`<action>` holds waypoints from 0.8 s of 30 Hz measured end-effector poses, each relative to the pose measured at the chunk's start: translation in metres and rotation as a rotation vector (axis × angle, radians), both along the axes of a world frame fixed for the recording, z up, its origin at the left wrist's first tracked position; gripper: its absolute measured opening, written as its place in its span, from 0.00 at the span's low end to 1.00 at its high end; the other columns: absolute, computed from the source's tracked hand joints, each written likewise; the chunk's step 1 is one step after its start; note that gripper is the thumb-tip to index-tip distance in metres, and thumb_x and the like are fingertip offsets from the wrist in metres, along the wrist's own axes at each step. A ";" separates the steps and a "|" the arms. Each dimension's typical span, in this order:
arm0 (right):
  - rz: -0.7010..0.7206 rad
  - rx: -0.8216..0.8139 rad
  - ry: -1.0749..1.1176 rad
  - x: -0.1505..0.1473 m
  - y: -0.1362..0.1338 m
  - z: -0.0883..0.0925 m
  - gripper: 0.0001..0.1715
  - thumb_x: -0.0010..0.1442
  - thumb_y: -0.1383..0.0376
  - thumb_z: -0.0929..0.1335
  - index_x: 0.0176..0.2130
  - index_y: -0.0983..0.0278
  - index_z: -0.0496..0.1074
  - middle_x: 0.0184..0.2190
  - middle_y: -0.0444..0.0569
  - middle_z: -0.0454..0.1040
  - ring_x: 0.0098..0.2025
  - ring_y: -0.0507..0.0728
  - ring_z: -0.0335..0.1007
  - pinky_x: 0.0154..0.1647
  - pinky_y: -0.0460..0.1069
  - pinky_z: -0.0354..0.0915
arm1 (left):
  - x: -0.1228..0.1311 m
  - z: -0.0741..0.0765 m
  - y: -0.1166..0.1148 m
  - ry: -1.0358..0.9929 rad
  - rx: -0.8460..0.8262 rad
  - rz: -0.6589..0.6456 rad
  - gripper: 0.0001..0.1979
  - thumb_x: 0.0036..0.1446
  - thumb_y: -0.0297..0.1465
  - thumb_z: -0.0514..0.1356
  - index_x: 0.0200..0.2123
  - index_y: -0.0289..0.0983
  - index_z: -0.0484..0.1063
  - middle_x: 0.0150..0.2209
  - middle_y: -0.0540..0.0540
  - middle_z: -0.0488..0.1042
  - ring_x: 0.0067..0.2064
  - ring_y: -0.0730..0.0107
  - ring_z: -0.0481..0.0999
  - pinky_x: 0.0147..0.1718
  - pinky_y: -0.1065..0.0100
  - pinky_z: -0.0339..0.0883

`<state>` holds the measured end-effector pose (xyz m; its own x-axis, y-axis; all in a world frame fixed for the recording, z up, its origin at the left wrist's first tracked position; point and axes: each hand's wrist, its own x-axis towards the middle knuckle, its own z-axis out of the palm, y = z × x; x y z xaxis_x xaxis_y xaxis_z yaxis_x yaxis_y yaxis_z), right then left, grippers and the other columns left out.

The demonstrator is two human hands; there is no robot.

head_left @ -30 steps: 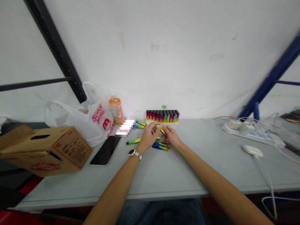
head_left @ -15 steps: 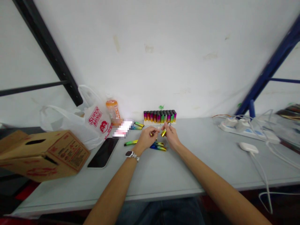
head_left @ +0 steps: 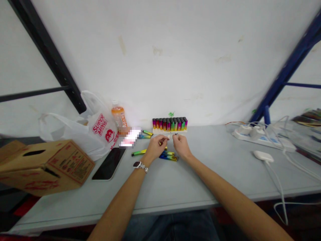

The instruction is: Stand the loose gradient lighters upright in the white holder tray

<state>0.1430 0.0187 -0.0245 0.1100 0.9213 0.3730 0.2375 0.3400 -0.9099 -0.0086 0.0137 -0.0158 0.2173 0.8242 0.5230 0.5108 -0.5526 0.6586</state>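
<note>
My left hand [head_left: 155, 147] is curled, thumb and fingers pinched close together; what it grips, if anything, is too small to name. Close beside it, my right hand [head_left: 181, 146] is closed around a shiny tube, and just the tube's dark-and-silver end [head_left: 176, 134] shows above the fingers. Beneath and between the hands lie several blue-and-gold tubes [head_left: 168, 157]. A green-yellow tube [head_left: 138, 153] with a black end sticks out left of my left hand. Behind both hands, rows of upright rainbow-coloured tubes [head_left: 170, 125] with black tops stand in a pale holder [head_left: 156, 131].
Two more tubes [head_left: 147, 133] lie by a lit, blurred-out screen [head_left: 131, 137]. On the left are a black phone [head_left: 109, 164], a cardboard box [head_left: 67, 164], a plastic bag [head_left: 75, 137] and an orange drink bottle [head_left: 118, 115]. A power strip [head_left: 263, 139] and white charger [head_left: 263, 156] lie right.
The gold tube in my right hand has gone from plainly visible to mostly covered by the fingers. My right hand has turned inward into a tighter grip. The view has shifted slightly.
</note>
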 end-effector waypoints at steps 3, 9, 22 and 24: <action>0.003 0.001 -0.009 -0.001 -0.003 0.001 0.26 0.61 0.48 0.62 0.19 0.60 0.57 0.16 0.40 0.56 0.22 0.51 0.51 0.24 0.48 0.48 | 0.000 0.000 0.000 -0.010 0.006 -0.004 0.09 0.59 0.29 0.56 0.36 0.36 0.78 0.33 0.47 0.79 0.29 0.73 0.72 0.31 0.70 0.66; 0.045 -0.032 0.013 0.000 -0.007 -0.002 0.32 0.60 0.42 0.64 0.18 0.59 0.55 0.15 0.40 0.54 0.22 0.51 0.49 0.24 0.48 0.48 | 0.000 -0.001 0.001 -0.013 0.006 -0.008 0.10 0.60 0.30 0.56 0.37 0.36 0.78 0.32 0.47 0.78 0.29 0.73 0.71 0.31 0.70 0.66; 0.100 -0.017 0.018 0.000 -0.006 -0.004 0.29 0.62 0.42 0.61 0.22 0.60 0.59 0.17 0.40 0.58 0.23 0.52 0.53 0.25 0.48 0.50 | 0.007 0.003 -0.003 -0.186 -0.059 -0.061 0.11 0.62 0.34 0.58 0.41 0.35 0.76 0.33 0.46 0.77 0.32 0.72 0.74 0.32 0.71 0.68; 0.189 -0.049 0.083 0.000 -0.008 -0.007 0.30 0.63 0.39 0.59 0.25 0.60 0.61 0.19 0.41 0.60 0.24 0.53 0.55 0.24 0.48 0.52 | 0.011 0.002 -0.003 -0.261 -0.102 -0.118 0.13 0.61 0.37 0.60 0.43 0.35 0.76 0.33 0.46 0.77 0.32 0.71 0.75 0.32 0.70 0.70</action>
<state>0.1426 0.0109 -0.0312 -0.0380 0.9453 0.3239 0.0977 0.3261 -0.9403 0.0023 0.0108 -0.0140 0.1839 0.8526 0.4892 0.2535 -0.5220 0.8144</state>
